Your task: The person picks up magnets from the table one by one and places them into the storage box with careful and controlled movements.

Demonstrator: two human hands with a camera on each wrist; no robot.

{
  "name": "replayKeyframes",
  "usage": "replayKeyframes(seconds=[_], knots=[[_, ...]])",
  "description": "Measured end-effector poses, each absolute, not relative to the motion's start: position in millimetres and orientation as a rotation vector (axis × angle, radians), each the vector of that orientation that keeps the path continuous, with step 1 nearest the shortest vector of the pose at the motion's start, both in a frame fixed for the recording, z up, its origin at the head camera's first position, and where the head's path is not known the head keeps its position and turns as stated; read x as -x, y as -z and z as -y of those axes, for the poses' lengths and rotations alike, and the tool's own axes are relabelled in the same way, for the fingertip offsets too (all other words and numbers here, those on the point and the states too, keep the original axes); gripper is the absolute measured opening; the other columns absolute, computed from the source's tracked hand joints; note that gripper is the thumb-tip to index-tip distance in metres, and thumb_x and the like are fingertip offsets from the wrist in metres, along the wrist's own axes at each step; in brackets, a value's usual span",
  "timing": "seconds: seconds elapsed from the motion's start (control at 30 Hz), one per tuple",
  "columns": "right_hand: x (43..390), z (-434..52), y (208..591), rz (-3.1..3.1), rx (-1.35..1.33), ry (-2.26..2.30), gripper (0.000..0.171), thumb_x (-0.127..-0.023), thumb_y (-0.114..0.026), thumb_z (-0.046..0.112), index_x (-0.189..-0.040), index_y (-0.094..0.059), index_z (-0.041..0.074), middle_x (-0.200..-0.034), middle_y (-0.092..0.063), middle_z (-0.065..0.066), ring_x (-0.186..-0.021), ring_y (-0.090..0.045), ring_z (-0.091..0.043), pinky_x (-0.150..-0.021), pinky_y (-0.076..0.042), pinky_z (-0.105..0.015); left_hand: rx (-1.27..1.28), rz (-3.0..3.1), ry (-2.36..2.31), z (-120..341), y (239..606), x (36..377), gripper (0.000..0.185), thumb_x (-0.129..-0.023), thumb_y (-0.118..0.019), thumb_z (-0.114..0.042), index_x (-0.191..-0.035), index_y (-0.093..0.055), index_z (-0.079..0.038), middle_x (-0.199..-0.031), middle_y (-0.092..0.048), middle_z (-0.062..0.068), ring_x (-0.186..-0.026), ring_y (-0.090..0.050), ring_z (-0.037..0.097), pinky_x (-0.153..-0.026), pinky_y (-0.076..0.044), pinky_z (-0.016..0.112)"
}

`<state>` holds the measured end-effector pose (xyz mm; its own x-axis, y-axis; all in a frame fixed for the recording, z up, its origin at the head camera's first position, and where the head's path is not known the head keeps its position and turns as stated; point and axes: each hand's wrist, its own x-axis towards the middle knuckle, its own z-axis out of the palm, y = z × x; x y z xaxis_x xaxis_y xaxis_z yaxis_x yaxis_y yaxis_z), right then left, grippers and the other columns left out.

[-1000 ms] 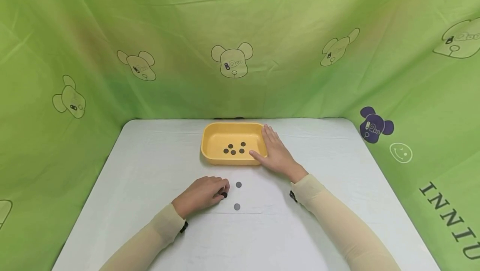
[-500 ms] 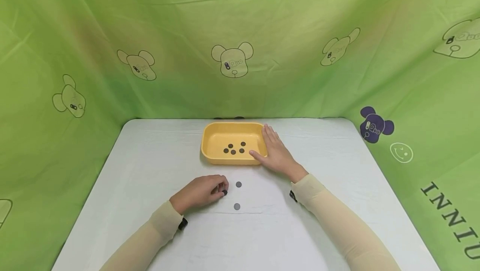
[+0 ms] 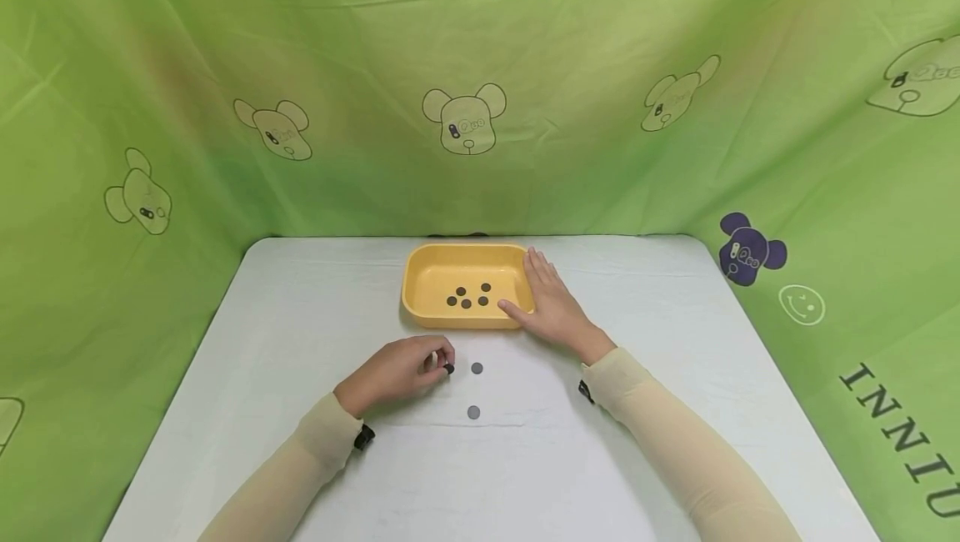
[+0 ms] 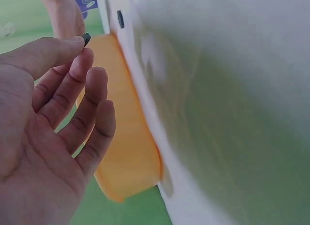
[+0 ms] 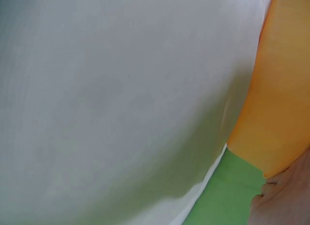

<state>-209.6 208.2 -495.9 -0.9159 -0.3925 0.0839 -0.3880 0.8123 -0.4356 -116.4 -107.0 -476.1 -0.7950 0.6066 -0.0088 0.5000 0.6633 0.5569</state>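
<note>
Nearest the person, one grey coin (image 3: 473, 413) lay flat on the white desk (image 3: 285, 333); a second coin (image 3: 477, 368) lay just beyond it. Beside that second coin the left hand (image 3: 397, 373) hovered just off the desk, its grip a pinch of thumb and forefinger on a dark coin (image 3: 448, 368); the left wrist view showed the same disc (image 4: 86, 38) held at the fingertips, with the other fingers loosely curled. Farther off, the right hand (image 3: 551, 304) rested with straight fingers against the right side of the yellow tray (image 3: 420, 263), steadying it. Five coins (image 3: 467, 297) already lay inside the tray. Judging by this, most of the gathering was done: one coin was in hand and two were left on the desk
</note>
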Motion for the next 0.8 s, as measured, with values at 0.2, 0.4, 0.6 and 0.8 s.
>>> replayKeyframes(seconds=[0.2, 0.4, 0.6, 0.8], knots=[[208.4, -208.1, 494.5, -2.976, 0.635, 0.704, 0.107, -0.105, -0.053, 0.066, -0.169, -0.005, -0.004, -0.179, -0.002, -0.021, -0.166, -0.004, -0.039, -0.134, -0.005, -0.047, -0.895, -2.694, -0.872, 110.2, 468.1, 121.3, 0.014, -0.103, -0.074, -0.016, -0.110, -0.067, -0.026, -0.096, -0.066, -0.015, -0.086, -0.061, 0.007, -0.077, -0.054, 0.028], [207.6, -208.4, 493.7, -2.972, 0.640, 0.707, 0.106, -0.105, -0.054, 0.064, -0.169, -0.005, -0.004, -0.179, -0.002, -0.021, -0.166, -0.004, -0.039, -0.134, -0.005, -0.048, -0.924, -2.692, -0.961, 111.1, 463.3, 127.1, 0.013, -0.104, -0.073, -0.014, -0.112, -0.067, -0.022, -0.100, -0.068, -0.014, -0.089, -0.062, 0.007, -0.078, -0.055, 0.027], [208.3, -208.6, 494.1, -2.968, 0.633, 0.695, 0.107, -0.105, -0.053, 0.066, -0.169, -0.004, -0.004, -0.179, -0.001, -0.021, -0.166, -0.002, -0.037, -0.134, -0.004, -0.046, -0.944, -2.705, -1.020, 108.2, 460.2, 133.2, 0.014, -0.103, -0.074, -0.014, -0.114, -0.067, -0.020, -0.104, -0.069, -0.012, -0.090, -0.063, 0.008, -0.080, -0.057, 0.028], [208.3, -208.6, 493.7, -2.969, 0.639, 0.708, 0.109, -0.104, -0.055, 0.066, -0.169, -0.004, -0.004, -0.179, -0.001, -0.022, -0.166, -0.001, -0.038, -0.134, -0.004, -0.048, -0.930, -2.731, -1.070, 107.6, 451.2, 142.4, 0.014, -0.103, -0.074, -0.012, -0.114, -0.067, -0.016, -0.105, -0.069, -0.007, -0.091, -0.063, 0.009, -0.083, -0.059, 0.031]])
